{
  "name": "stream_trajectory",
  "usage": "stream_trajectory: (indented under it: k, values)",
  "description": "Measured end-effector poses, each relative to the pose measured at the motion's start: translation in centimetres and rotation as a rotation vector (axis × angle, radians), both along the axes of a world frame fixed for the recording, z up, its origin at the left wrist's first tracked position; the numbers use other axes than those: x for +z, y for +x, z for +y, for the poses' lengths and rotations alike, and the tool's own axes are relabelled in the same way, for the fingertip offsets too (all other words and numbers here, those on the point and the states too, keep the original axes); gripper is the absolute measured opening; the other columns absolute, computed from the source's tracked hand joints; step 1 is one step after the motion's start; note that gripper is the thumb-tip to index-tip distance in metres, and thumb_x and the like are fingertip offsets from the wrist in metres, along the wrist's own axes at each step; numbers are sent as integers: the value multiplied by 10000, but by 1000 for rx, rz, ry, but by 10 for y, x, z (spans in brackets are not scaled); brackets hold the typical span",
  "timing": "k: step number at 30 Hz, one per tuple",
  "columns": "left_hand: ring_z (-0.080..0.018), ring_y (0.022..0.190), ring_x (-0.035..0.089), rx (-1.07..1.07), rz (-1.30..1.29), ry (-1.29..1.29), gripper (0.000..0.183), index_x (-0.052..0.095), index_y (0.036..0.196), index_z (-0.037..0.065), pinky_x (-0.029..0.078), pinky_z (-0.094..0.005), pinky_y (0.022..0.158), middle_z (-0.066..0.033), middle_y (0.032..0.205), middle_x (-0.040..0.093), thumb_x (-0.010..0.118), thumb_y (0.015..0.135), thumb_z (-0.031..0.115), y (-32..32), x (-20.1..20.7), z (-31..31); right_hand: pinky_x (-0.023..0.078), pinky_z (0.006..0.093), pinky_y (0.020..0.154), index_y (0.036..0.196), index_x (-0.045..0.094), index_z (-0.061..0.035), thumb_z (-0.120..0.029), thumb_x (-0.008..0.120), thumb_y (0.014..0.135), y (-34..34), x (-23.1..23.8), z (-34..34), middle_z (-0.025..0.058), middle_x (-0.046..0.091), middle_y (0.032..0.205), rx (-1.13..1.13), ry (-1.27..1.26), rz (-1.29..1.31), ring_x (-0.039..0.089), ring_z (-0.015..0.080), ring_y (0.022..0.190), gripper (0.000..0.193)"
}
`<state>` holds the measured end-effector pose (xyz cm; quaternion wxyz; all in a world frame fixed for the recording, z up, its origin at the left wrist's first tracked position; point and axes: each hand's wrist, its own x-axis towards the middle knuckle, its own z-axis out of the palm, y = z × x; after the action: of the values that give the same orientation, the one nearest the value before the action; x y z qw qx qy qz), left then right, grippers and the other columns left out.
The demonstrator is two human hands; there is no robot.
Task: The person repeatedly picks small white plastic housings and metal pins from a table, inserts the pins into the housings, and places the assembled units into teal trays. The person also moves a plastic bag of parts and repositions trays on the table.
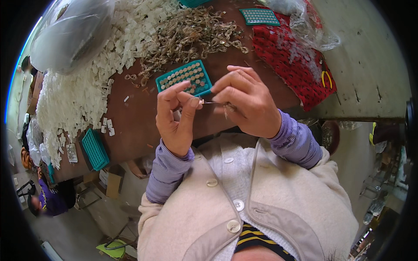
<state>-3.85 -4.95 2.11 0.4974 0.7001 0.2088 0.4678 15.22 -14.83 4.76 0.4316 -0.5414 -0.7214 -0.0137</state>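
Note:
My left hand (176, 115) pinches a small pinkish part (201, 102) between thumb and forefinger. From this part a thin wire (211, 102) runs across to my right hand (248, 102). The right hand's fingers are curled around a small brownish bundle of thin wire (229, 108), mostly hidden by the fingers. Just beyond both hands lies a teal tray (160, 80) holding rows of small round pale pieces. Farther off is a tangled heap of brown wire coils (187, 37).
A large pile of small white plastic pieces (78, 95) covers the table's left. An empty-looking teal tray (95, 149) sits at the near left edge. At right lie a red patterned cloth (283, 65), yellow-handled snippers (326, 79) and another filled teal tray (260, 17).

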Motion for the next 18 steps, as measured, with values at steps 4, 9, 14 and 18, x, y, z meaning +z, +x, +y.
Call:
stream_trajectory:
  k: [4, 9, 14, 18]
  values:
    - [-110, 777, 663, 26, 40, 140, 284, 626, 1265, 1, 513, -251, 703, -79, 901, 736, 694, 991, -20, -6, -6, -2, 540, 316, 958, 1146, 693, 54, -176, 637, 1069, -8, -11, 1, 78, 730, 1013, 373, -600, 1083, 685, 147, 996, 249]
    - [-151, 739, 680, -71, 52, 337, 305, 640, 1249, 6, 505, -252, 610, -128, 905, 745, 715, 958, -43, -8, -8, 4, 544, 278, 902, 1084, 699, 25, -173, 672, 1041, -10, -18, 0, 72, 731, 988, 438, -713, 1325, 687, 117, 944, 204]
    - [-166, 763, 704, -109, 114, 398, 328, 638, 1258, 5, 528, -264, 629, -135, 896, 738, 727, 947, -45, -9, -11, 4, 549, 327, 929, 993, 683, -6, -92, 710, 968, -12, -19, -3, 41, 719, 901, 216, -701, 982, 689, 149, 861, 94]
    - [-143, 770, 694, 49, 139, 283, 335, 637, 1273, 4, 534, -256, 659, -107, 873, 719, 729, 954, -39, -11, -17, -1, 472, 496, 1050, 979, 677, -63, -97, 791, 804, -13, -21, 1, 81, 673, 841, -112, -136, 310, 692, 341, 868, 211]
